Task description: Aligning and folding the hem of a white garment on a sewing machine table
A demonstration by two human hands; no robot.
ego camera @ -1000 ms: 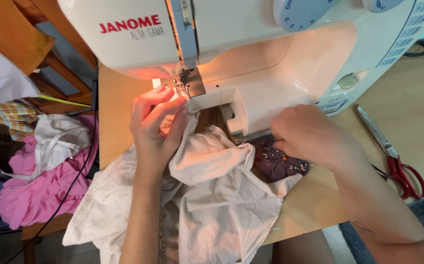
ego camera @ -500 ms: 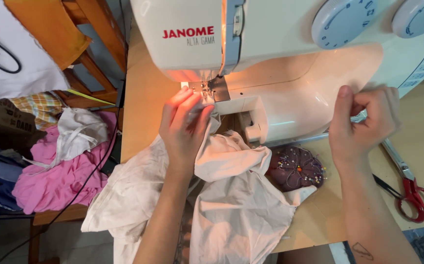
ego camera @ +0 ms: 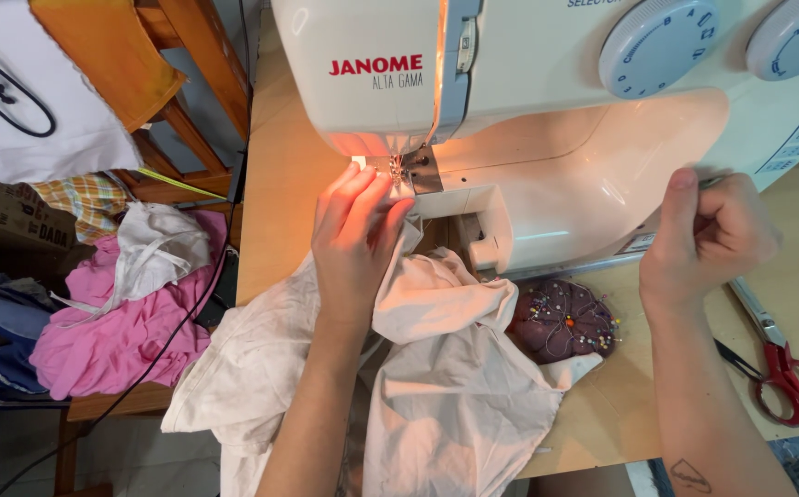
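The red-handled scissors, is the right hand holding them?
No, the red-handled scissors lie on the table, apart from the right hand, which is raised beside the sewing machine.

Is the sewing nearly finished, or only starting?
Hard to tell. Done: the white cloth is fed under the needle, the lamp glowing. In hand: the left hand presses it there, the right hand is fisted by the machine's side. Left: most cloth hangs bunched off the table.

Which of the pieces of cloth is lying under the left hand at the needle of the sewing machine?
The cream cloth on the wooden table; the left hand presses its edge at the needle. The pink cloth lies apart, off the table.
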